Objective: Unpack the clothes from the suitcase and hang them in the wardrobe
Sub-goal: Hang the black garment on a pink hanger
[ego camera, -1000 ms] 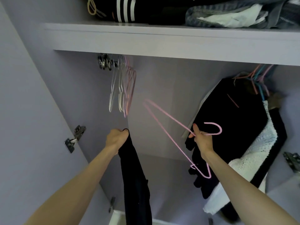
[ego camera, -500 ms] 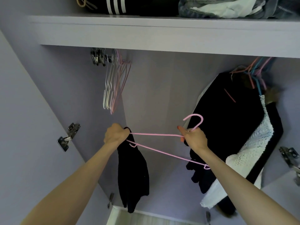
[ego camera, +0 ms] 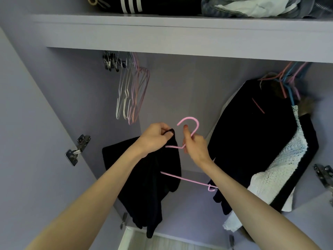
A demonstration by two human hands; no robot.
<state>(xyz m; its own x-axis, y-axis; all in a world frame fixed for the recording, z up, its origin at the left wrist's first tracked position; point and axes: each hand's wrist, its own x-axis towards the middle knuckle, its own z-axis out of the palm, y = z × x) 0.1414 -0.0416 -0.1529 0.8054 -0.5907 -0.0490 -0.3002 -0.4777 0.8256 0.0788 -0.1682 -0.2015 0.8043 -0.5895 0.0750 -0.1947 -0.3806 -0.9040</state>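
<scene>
I face an open lilac wardrobe. My left hand pinches the top edge of a black garment, which hangs down below it. My right hand grips the neck of a pink wire hanger, just under its hook. One arm of the hanger runs into the garment and the other end sticks out by my right forearm. The two hands are close together in front of the wardrobe's back wall.
Several empty hangers and clip hangers hang at the upper left. Dark clothes and a white lace piece hang on the right. Folded clothes lie on the top shelf. Door hinges flank the opening.
My right hand turned the hanger level and brought it left to the garment. One hanger arm now sits inside the cloth, and my hands have closed in on each other.
</scene>
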